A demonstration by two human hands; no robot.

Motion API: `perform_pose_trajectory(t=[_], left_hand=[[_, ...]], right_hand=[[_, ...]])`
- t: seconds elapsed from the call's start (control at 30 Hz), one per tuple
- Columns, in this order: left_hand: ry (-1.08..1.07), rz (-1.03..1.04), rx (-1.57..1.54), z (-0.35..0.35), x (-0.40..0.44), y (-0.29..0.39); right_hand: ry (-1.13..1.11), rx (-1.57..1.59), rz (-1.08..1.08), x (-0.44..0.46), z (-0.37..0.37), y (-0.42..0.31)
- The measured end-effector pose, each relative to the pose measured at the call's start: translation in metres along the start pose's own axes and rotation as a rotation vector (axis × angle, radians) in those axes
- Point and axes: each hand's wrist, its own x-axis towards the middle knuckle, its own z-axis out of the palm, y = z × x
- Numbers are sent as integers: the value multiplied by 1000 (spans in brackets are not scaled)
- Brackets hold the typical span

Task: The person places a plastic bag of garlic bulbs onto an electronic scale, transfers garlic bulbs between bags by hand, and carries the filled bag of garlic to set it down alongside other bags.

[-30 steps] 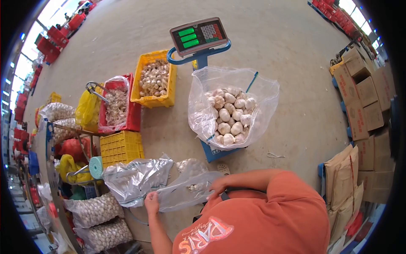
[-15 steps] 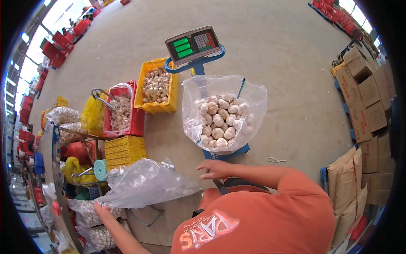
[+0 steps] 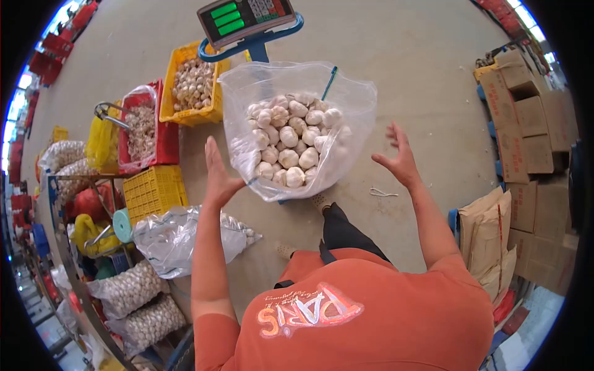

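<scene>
A clear plastic bag (image 3: pixel 357 99) full of garlic bulbs (image 3: pixel 288 137) stands wide-mouthed on a blue platform scale, whose display (image 3: pixel 245 19) glows green at the top. My left hand (image 3: pixel 218 173) is open at the bag's lower left side, thumb tip at the plastic; whether it touches, I cannot tell. To the bag's right, my right hand (image 3: pixel 399 156) hangs open and apart from it, fingers spread. Neither hand holds anything. Beside my left forearm lies another plastic bag (image 3: pixel 170 238), crumpled, with some pale bulbs at its tip.
A yellow crate of garlic (image 3: pixel 166 93) and a red crate (image 3: pixel 166 133) stand to the left. A metal rack (image 3: pixel 68 260) holds filled garlic bags (image 3: pixel 130 285) and an upturned yellow crate (image 3: pixel 154 190). Cardboard boxes (image 3: pixel 502 117) and brown sacks (image 3: pixel 486 235) line the right. White string (image 3: pixel 383 193) lies on the floor.
My left hand has let go of the crumpled bag and moved up beside the garlic bag. My right hand has swung out to that bag's right. The view has shifted.
</scene>
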Motion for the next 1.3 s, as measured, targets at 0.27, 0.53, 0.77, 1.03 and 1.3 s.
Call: perform_pose_trajectory(t=[0.27, 0.53, 0.77, 1.03, 1.3], left_hand=[[37, -137, -99, 29, 73, 15], [170, -127, -188, 52, 64, -21], [519, -568, -894, 42, 64, 3], [871, -351, -446, 14, 63, 94], [411, 19, -348, 14, 40, 165]], right_hand=[[-223, -54, -369, 106, 25, -10], [-49, 148, -518, 118, 28, -16], [-260, 450, -766, 127, 20, -101], [-427, -484, -579, 168, 221, -56], [-871, -382, -353, 178, 143, -95]])
